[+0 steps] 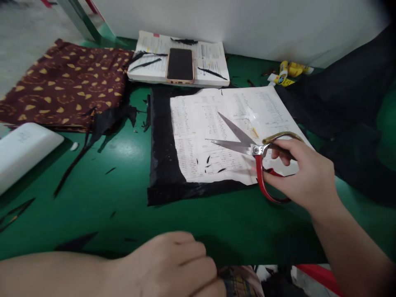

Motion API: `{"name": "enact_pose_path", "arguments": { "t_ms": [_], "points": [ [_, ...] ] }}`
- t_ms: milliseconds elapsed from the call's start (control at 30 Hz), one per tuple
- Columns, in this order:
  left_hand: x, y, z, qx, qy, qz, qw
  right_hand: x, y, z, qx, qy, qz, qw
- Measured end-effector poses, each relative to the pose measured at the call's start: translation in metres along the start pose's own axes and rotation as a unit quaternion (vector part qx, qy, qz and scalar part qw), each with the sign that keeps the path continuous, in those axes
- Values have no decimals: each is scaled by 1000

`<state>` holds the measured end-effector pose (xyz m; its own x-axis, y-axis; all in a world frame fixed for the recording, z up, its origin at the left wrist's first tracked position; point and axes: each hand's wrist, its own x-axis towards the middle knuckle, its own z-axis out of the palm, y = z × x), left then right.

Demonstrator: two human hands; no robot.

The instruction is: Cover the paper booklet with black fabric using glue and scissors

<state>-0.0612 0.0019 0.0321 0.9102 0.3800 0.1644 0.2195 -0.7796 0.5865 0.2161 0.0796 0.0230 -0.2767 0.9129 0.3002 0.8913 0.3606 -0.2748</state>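
Observation:
My right hand (309, 175) grips a pair of scissors (256, 150) with one red and one olive-gold handle. Their blades are spread and point left, over a printed white sheet (188, 123). Black material (162, 148) borders this sheet along its left and lower sides, and small black scraps lie on the print. At the bottom edge, my left hand (182, 264) has its fingers curled in, back of the hand upward. Whatever may be inside that hand is hidden.
A phone (180, 65) rests on a thick book (145, 70) at the back. To the left are brown patterned cloth (77, 86), a white device (27, 150) and black scraps (108, 119). Yellow tubes (287, 72) and dark fabric (346, 90) occupy the right of the green table (130, 165).

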Motion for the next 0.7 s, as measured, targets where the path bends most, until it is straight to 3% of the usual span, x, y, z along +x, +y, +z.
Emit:
{"name": "enact_pose_path", "arguments": {
  "t_ms": [100, 167, 200, 300, 433, 700],
  "points": [
    [-8, -15, -19, 191, 104, -102, 971, 0, 0, 2, 0, 16, -1, 1000],
    [-15, -31, -29, 263, 126, -165, 942, 0, 2, 4, 2, 30, 5, 1000],
    [-20, -38, -31, 270, 107, -199, 936, 1, 2, 5, 4, 34, 9, 999],
    [-30, -57, -31, 255, 68, -240, 934, 1, 5, 9, 9, 32, 22, 999],
    [-34, -66, -21, 213, 49, -257, 942, 2, 5, 12, 2, 31, 30, 999],
    [-32, -77, -11, 130, 72, -272, 951, 0, 2, 11, -30, 6, 11, 999]
  ]
}}
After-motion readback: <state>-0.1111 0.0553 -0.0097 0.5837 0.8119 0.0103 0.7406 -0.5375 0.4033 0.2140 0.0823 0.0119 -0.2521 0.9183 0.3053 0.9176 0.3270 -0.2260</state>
